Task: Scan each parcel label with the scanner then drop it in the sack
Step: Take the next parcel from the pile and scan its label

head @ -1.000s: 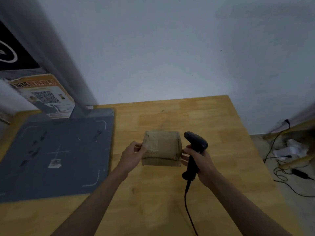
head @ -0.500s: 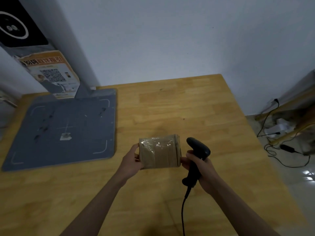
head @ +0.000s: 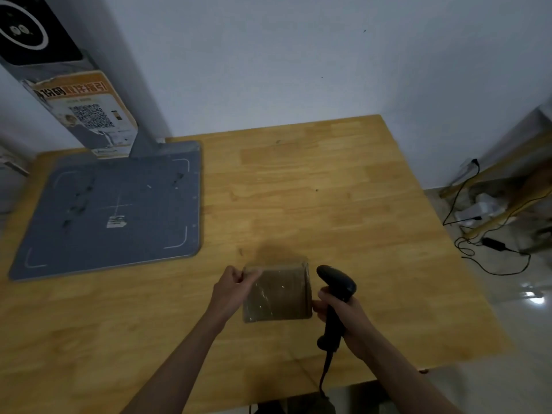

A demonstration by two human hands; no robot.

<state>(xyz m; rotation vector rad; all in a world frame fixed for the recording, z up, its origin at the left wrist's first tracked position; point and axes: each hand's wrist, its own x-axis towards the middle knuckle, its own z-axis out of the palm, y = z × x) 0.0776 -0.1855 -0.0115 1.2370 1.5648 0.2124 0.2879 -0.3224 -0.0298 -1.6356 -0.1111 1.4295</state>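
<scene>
A small brown cardboard parcel [head: 276,294], shiny with clear tape, is held just above the wooden table [head: 313,198] near its front edge. My left hand [head: 231,289] grips the parcel's left side. My right hand [head: 340,316] is wrapped round the handle of a black corded scanner [head: 336,297], and its fingertips also touch the parcel's right side. The scanner head sits right beside the parcel's upper right corner. No label shows on the face turned toward me. No sack is in view.
A grey scanning pad [head: 113,210] with a tall post [head: 74,94] carrying a QR sticker stands on the table's left. Off the right edge, cables [head: 490,243] and clutter lie on the floor. The scanner's cord [head: 324,375] hangs over the front edge.
Both hands have drawn the parcel and scanner back toward the table's front edge, and the parcel has tipped so another taped face points up. My view has tilted downward.
</scene>
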